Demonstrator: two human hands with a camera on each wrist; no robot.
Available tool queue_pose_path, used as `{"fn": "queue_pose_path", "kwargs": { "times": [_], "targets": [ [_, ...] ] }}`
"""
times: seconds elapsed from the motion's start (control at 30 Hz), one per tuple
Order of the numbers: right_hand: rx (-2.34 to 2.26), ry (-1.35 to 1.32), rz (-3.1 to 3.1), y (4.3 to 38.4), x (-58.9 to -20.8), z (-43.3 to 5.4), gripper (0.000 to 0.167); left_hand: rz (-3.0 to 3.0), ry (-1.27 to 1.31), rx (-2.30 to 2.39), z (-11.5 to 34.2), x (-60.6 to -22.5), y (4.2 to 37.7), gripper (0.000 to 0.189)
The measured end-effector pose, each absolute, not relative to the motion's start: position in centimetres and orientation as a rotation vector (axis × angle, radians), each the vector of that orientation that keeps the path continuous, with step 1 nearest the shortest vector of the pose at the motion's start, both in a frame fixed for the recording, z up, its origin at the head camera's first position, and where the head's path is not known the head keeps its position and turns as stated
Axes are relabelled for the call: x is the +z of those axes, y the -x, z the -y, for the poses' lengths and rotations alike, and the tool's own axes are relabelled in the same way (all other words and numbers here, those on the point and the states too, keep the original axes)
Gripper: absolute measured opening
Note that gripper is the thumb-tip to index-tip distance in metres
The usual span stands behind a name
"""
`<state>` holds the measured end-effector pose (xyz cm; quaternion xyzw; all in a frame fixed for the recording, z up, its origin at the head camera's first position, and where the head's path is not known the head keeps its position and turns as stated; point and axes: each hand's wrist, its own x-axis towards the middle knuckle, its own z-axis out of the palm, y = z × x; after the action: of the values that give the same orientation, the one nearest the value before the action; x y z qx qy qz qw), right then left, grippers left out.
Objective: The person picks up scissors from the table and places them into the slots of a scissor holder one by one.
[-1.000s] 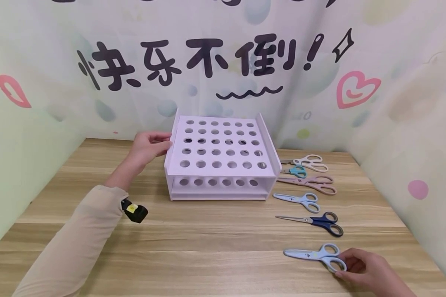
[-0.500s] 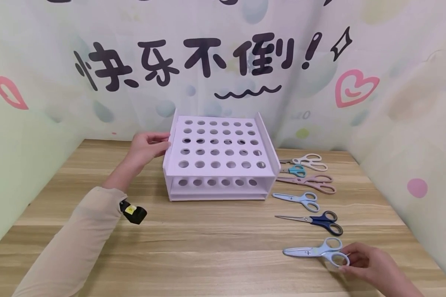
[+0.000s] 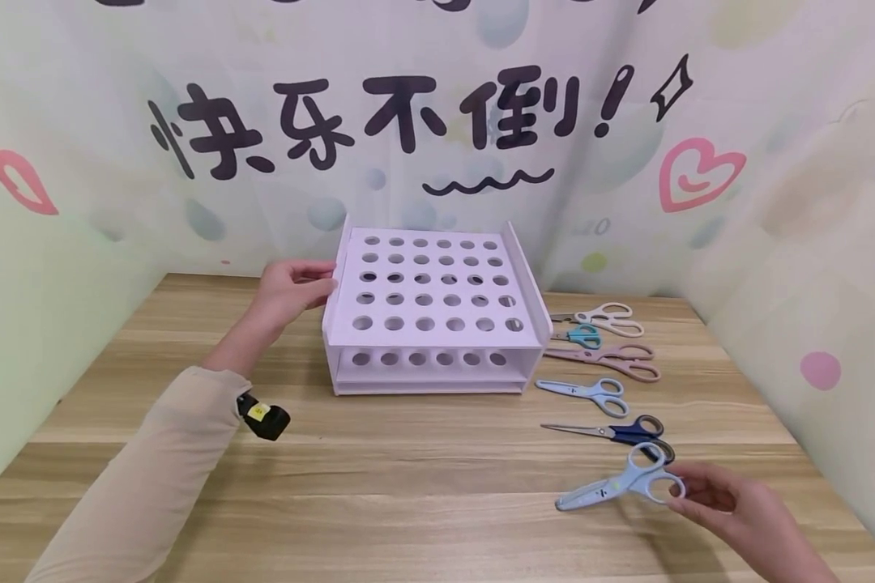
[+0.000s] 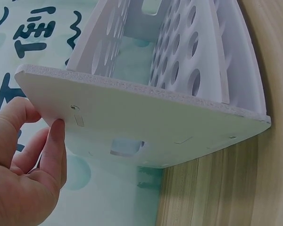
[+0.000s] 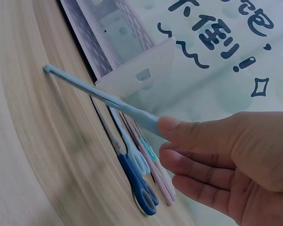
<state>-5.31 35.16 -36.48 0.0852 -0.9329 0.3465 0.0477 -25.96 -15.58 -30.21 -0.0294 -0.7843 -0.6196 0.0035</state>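
My right hand [image 3: 736, 506] pinches one handle loop of light blue scissors [image 3: 616, 488] between thumb and fingers. The scissors' handle end is raised, with a shadow beneath; the blades slope down to the left, their tip low over the wooden table. Seen edge-on in the right wrist view, the same scissors [image 5: 104, 97] stretch out from my fingertips. My left hand [image 3: 284, 295] holds the left side panel of a white rack [image 3: 437, 368] with rows of round holes. In the left wrist view, one fingertip lies on the panel's outer face while another finger passes behind its edge.
A column of scissors lies right of the rack: dark blue [image 3: 630, 433], light blue [image 3: 586, 393], pink [image 3: 612, 358], teal [image 3: 583, 336] and white [image 3: 608, 318]. The held pair overlaps the dark blue handles in the head view. A printed backdrop [image 3: 262, 202] stands behind the table [image 3: 379, 502].
My right hand has moved away from me, and the light blue scissors' handles have risen and tilted, while their tip has barely shifted. My left hand and the rack stay put.
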Motion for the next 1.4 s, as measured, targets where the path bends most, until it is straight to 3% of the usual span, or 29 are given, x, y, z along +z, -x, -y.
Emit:
{"fn": "queue_pose_path", "kwargs": {
  "times": [0.17,0.4,0.73,1.4],
  "targets": [
    [1.122,-0.192,2.842,5.4,-35.8,-34.6,0.031,2.444,0.102,-1.963,15.5,-30.2,25.9,0.042],
    [1.289,-0.314,2.784,5.4,-35.2,-34.7,0.029,2.433,0.094,-1.966,15.4,-30.2,25.8,0.042],
    [1.051,-0.459,2.731,5.9,-33.4,-32.9,0.029,2.449,0.073,-1.948,15.4,-30.0,25.7,0.041],
    [0.797,-0.867,2.565,10.1,-27.7,-29.7,0.047,2.482,0.062,-1.913,15.3,-29.9,25.7,0.042]
  ]
}}
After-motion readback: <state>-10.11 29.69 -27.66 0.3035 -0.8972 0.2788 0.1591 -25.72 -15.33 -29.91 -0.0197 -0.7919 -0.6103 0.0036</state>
